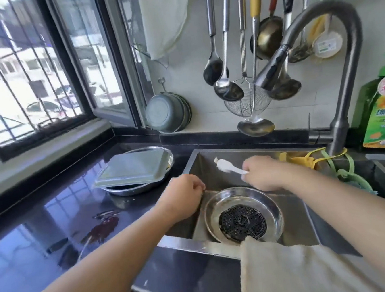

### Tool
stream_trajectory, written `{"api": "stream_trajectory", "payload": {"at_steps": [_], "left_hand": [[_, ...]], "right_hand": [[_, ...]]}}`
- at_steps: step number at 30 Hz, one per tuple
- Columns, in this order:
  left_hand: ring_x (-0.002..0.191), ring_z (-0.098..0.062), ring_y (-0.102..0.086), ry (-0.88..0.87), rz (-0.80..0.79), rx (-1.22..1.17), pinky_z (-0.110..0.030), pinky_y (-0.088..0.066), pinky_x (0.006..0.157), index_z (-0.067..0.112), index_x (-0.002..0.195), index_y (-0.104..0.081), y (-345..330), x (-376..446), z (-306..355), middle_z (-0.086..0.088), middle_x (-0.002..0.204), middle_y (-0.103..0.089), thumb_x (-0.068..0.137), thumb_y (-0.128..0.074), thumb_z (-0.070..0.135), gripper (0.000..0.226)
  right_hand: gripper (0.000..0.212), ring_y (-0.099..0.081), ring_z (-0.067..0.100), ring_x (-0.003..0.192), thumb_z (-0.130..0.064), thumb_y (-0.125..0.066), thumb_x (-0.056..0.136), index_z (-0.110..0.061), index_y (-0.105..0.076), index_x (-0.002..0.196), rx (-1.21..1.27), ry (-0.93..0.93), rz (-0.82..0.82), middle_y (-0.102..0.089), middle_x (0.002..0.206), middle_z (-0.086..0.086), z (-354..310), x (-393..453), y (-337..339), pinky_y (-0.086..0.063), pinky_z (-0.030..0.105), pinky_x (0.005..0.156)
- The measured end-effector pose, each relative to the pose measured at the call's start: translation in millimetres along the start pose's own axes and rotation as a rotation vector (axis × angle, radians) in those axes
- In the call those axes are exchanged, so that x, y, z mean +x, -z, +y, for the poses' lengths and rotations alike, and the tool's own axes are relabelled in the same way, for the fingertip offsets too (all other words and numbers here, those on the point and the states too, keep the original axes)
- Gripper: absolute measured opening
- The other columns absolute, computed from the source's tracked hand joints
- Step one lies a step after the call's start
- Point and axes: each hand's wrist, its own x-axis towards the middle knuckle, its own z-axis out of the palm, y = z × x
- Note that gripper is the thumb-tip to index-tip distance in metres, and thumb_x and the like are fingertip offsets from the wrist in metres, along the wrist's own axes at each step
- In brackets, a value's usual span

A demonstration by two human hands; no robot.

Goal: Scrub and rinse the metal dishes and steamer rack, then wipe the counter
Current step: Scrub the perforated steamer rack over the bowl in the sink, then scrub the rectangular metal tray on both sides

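Note:
A round metal dish [268, 201] lies in the steel sink [212, 167], and a dark perforated steamer rack [242, 222] sits inside it. My right hand [262, 174] grips the handle of a white brush [224, 166] above the dish's far edge. My left hand [183, 195] is curled at the sink's left rim, just beside the dish; I cannot see whether it grips the dish's rim. On the black counter [42, 228] to the left, a square metal tray [134, 167] lies upside down over a round metal dish [130, 189].
A faucet [338, 40] arches over the sink from the right. A green dish soap bottle [381, 110] stands at the far right. Ladles and a strainer [248, 103] hang on the back wall. A beige cloth [290, 270] drapes over the sink's front edge. Reddish spills [103, 228] mark the wet counter.

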Motion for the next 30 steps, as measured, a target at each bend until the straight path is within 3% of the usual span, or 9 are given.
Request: {"api": "stream_trajectory", "payload": {"at_steps": [3,5,9,13,17,20,22,26,30], "left_hand": [[0.082,-0.017,-0.067,0.126,0.013,-0.238,-0.029,-0.055,0.071,0.019,0.106,-0.075,24.1,0.3,-28.5,-0.004,0.097,-0.075,0.1,-0.053,0.012,0.023],[0.073,-0.026,-0.064,0.317,0.011,-0.657,-0.031,-0.058,0.06,0.008,0.1,-0.067,40.6,-1.6,-50.7,-0.017,0.09,-0.069,0.101,-0.051,0.001,0.018],[0.061,-0.024,-0.054,0.62,0.243,-1.066,-0.022,-0.049,0.039,0.006,0.094,-0.053,67.3,8.8,-107.9,-0.013,0.076,-0.049,0.103,-0.04,-0.002,0.017],[0.078,-0.031,-0.069,0.725,0.349,-1.271,-0.032,-0.061,0.055,0.001,0.121,-0.046,85.9,26.2,-139.2,-0.022,0.111,-0.058,0.105,-0.042,0.001,0.017],[0.095,-0.04,-0.072,0.744,0.332,-1.455,-0.041,-0.065,0.07,0.012,0.124,-0.04,94.5,46.5,-134.1,-0.031,0.12,-0.055,0.105,-0.041,0.002,0.022],[0.12,-0.041,-0.064,0.787,0.316,-1.522,-0.046,-0.061,0.09,0.01,0.135,-0.043,94.7,65.3,-127.9,-0.016,0.134,-0.052,0.108,-0.039,0.008,0.028],[0.124,-0.04,-0.061,0.833,0.35,-1.483,-0.049,-0.056,0.095,0.011,0.144,-0.042,90.8,77.0,-123.5,-0.008,0.125,-0.05,0.109,-0.033,0.008,0.036],[0.106,-0.045,-0.068,0.859,0.383,-1.386,-0.055,-0.059,0.088,0.012,0.137,-0.044,86.8,82.7,-104.8,-0.018,0.117,-0.052,0.107,-0.036,0.004,0.032],[0.068,-0.027,-0.061,0.861,0.389,-1.463,-0.029,-0.058,0.045,0.018,0.118,-0.049,70.3,95.9,-117.0,-0.011,0.115,-0.048,0.107,-0.041,0.009,0.016]], "right_hand": [[0.022,-0.059,0.025,0.081,-0.03,-0.048,0.103,-0.013,-0.059,0.097,0.014,0.084,0.082,-0.063,0.092,0.006,-47.5,5.3,2.0,-0.035,0.03,0.054],[0.024,-0.054,0.024,0.075,-0.031,-0.046,0.103,-0.016,-0.054,0.086,0.035,0.106,0.116,-0.06,0.086,0.005,-70.4,11.2,-4.7,-0.033,0.031,0.054],[0.027,-0.049,0.019,0.065,-0.028,-0.046,0.103,-0.016,-0.052,0.079,0.119,0.087,0.102,-0.057,0.079,0.003,-92.8,29.2,-23.6,-0.032,0.032,0.053],[0.024,-0.052,0.018,0.065,-0.027,-0.048,0.103,-0.014,-0.061,0.088,0.178,0.079,0.124,-0.061,0.079,0.003,-103.1,37.2,-35.9,-0.034,0.031,0.054],[0.024,-0.051,0.018,0.062,-0.026,-0.048,0.101,-0.015,-0.063,0.087,0.231,0.059,0.137,-0.062,0.074,0.002,-100.5,37.6,-41.7,-0.036,0.03,0.054],[0.024,-0.051,0.019,0.06,-0.026,-0.048,0.1,-0.015,-0.06,0.082,0.232,0.033,0.144,-0.062,0.072,0.002,-86.9,36.4,-41.9,-0.036,0.032,0.056],[0.026,-0.05,0.02,0.061,-0.025,-0.049,0.099,-0.015,-0.055,0.075,0.219,0.008,0.146,-0.06,0.07,0.002,-72.5,36.2,-39.9,-0.035,0.033,0.057],[0.026,-0.048,0.02,0.063,-0.024,-0.05,0.098,-0.011,-0.054,0.076,0.219,-0.027,0.13,-0.057,0.07,0.003,-46.5,34.0,-38.5,-0.033,0.034,0.058],[0.026,-0.047,0.019,0.063,-0.024,-0.049,0.099,-0.013,-0.055,0.076,0.24,-0.045,0.126,-0.058,0.071,0.003,-29.0,34.6,-41.5,-0.032,0.034,0.058]]}}
